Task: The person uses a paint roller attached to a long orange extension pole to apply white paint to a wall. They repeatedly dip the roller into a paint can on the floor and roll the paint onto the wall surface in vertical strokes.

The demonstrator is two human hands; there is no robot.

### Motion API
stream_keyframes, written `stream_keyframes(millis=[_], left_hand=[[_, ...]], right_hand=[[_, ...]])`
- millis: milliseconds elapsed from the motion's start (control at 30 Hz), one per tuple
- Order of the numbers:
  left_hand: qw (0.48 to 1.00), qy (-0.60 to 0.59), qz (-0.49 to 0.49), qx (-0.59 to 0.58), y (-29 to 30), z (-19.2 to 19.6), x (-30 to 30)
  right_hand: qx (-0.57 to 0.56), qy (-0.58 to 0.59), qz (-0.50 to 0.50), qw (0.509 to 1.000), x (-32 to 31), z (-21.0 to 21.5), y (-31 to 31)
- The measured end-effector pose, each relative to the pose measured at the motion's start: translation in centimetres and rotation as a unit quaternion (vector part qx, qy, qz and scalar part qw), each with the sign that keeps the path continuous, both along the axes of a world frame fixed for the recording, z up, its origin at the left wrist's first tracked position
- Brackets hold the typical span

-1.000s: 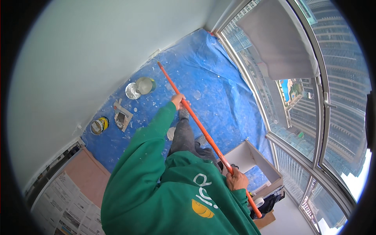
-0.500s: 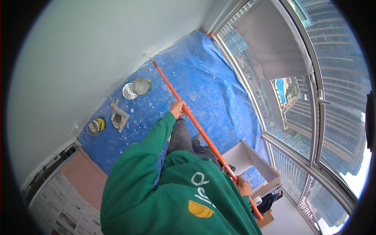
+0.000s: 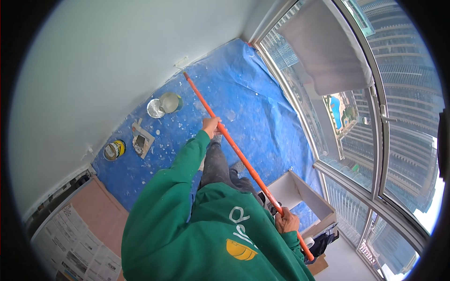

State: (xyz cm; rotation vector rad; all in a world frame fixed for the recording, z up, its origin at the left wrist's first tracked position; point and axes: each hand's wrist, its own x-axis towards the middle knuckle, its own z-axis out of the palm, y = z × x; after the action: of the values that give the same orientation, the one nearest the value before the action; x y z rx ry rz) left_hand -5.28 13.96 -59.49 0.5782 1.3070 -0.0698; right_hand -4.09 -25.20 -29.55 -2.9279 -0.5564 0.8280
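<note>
A long orange extension pole slants from the far wall down to my right side. At its far end a pale paint roller is at the low part of the wall, near the floor edge. My left hand is closed around the pole about a third of the way down. Nearer the lower end, my right hand is wrapped round the same pole beside my hip. Green sleeves cover both arms.
Blue plastic sheeting covers the floor. An open paint can, a round silvery lid, a yellow-black tub and a paint-smeared board lie along the left wall. A box-like wooden frame stands right. Windows line the right.
The roller has shifted slightly along the wall and shows more plainly. My right hand has moved a little up and left; both hands keep their hold on the pole.
</note>
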Motion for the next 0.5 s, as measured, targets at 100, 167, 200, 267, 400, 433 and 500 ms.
stream_keyframes(millis=[100,167,200,267,400,433,500], left_hand=[[0.999,-0.03,0.006,0.018,-3.3,3.0,-1.5],[0.998,-0.046,-0.001,0.033,-5.1,5.7,-2.1],[0.998,-0.046,0.001,0.042,-6.0,7.6,-2.3],[0.996,-0.051,-0.02,0.065,-8.0,10.3,-2.7],[0.991,-0.085,-0.012,0.104,-11.7,15.2,-3.3],[0.989,-0.092,-0.01,0.113,-12.5,16.2,-3.4],[0.985,-0.108,-0.008,0.131,-14.0,18.1,-3.6]], right_hand=[[0.008,0.0,0.009,1.0,-1.6,0.8,-5.7],[0.028,-0.001,0.005,1.0,-2.7,1.1,-8.8],[0.044,-0.003,0.0,0.999,-3.2,1.5,-10.2],[0.08,-0.021,0.002,0.997,-4.0,1.4,-13.9],[0.108,-0.018,-0.022,0.994,-4.6,2.1,-18.6],[0.111,-0.025,-0.02,0.993,-4.7,2.0,-19.9],[0.12,-0.034,-0.033,0.992,-5.0,1.8,-21.8]])
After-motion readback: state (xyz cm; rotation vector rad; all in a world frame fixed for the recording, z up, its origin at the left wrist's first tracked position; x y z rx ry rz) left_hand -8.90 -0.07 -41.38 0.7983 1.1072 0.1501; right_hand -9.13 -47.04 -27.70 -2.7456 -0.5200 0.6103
